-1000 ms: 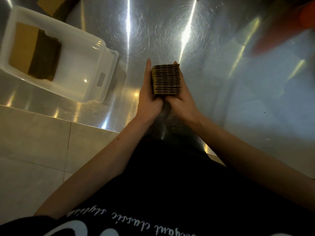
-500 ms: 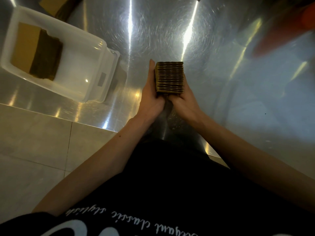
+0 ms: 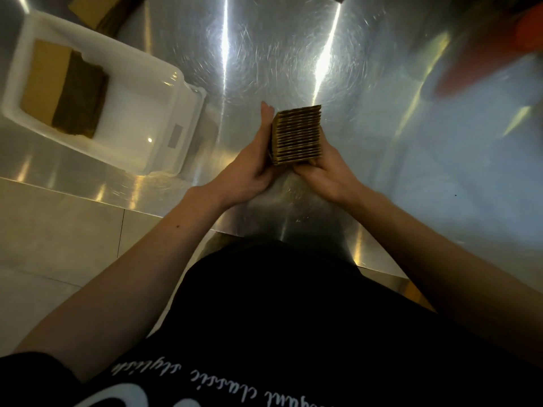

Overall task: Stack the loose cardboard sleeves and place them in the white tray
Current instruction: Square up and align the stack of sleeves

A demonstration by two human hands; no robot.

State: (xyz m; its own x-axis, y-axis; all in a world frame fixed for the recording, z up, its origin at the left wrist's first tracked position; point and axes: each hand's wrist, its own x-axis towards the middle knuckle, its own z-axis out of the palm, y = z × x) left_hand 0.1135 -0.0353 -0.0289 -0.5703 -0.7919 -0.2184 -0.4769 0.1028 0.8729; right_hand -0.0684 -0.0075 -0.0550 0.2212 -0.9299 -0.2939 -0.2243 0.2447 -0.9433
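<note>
A squared stack of brown cardboard sleeves (image 3: 296, 135) is held edge-up over the steel table, pressed between both palms. My left hand (image 3: 252, 165) lies flat against its left side with fingers straight. Under and along its right side, my right hand (image 3: 326, 171) cups it. The white tray (image 3: 164, 83) sits at the upper left, apart from my hands. Inside it, an earlier stack of sleeves (image 3: 64, 92) rests at its far left end.
The shiny steel table (image 3: 411, 171) has its front edge close to my body, with tiled floor (image 3: 58, 230) below left. A brown cardboard box (image 3: 94, 7) lies behind the tray. A blurred orange-red object (image 3: 523, 33) is at the top right.
The stack in my hands has shifted slightly right and turned a little between my palms. The tray and its contents have not moved.
</note>
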